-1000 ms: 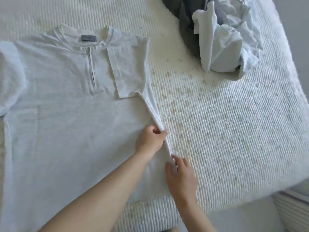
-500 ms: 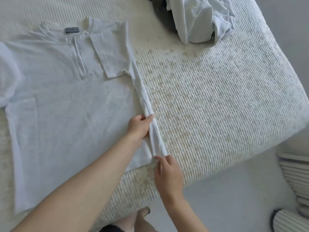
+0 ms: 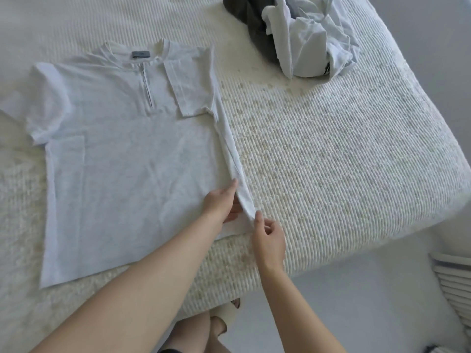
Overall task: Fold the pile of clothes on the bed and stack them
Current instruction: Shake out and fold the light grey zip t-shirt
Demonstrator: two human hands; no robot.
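Observation:
A pale grey short-sleeved shirt [image 3: 127, 161] with a short neck zip lies flat on the white bed [image 3: 331, 161], its right sleeve folded inward. The shirt's right side edge is raised into a narrow ridge. My left hand [image 3: 221, 202] holds that ridge near the hem, with its fingers tucked against the fabric. Just below it, my right hand [image 3: 267, 235] pinches the hem corner with its fingertips. The unfolded pile of clothes [image 3: 311, 39], light garments over a dark grey one [image 3: 249, 26], sits at the far right of the bed.
The bed's front edge runs diagonally just below my hands, with grey floor [image 3: 369, 301] beyond it. A white ribbed object [image 3: 453, 284] stands on the floor at the lower right. My sandalled feet [image 3: 224, 317] show under the bed edge.
Both hands stay on the shirt's right side edge near the hem. My right hand's fingertips have closed on the hem corner, and the view has shifted slightly.

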